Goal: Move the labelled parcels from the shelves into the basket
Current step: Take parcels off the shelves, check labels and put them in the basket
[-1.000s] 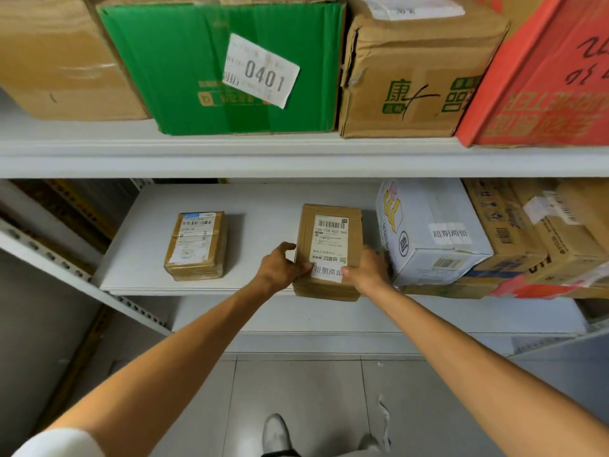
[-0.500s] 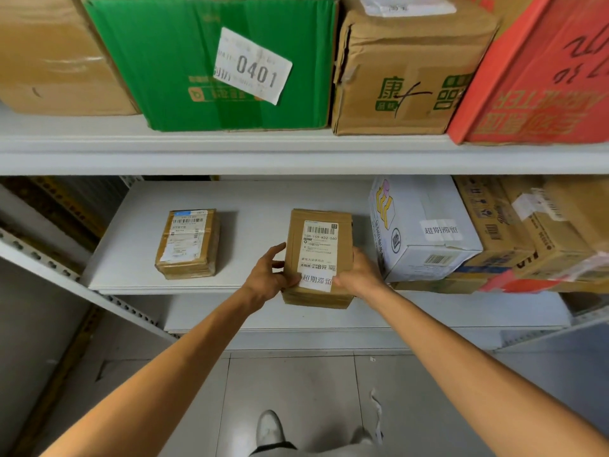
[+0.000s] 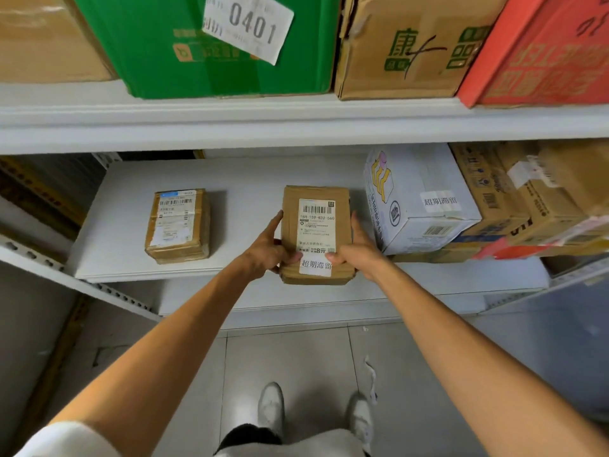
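Brown corrugated card, taped at the seams: one small labelled parcel (image 3: 316, 225), flat and oblong, held just left of the white carton (image 3: 425, 192) and overhanging the front edge of the lower shelf (image 3: 250, 176). The top face carries a white shipping label with a barcode and a printed number, plus a smaller white sticker with Chinese characters at the near end. Corners look slightly rubbed; walls appear square and uncrushed.

Handling, as judged: light for its size, stiff enough to take a squeeze on the side walls, tape patches possibly slick. The best hold is on the two long sides with thumbs over the top, clear of the label edges.

Grip: the left hand (image 3: 267, 253) has fingers laid along the left wall and thumb curled onto the top face; the right hand (image 3: 361, 250) has fingers along the right wall and thumb pressed by the sticker. Both clasp the parcel. Whether its underside rests on the shelf edge cannot be told.

A second small taped parcel (image 3: 178, 225) lies further left of the white carton, well apart. No basket in view.
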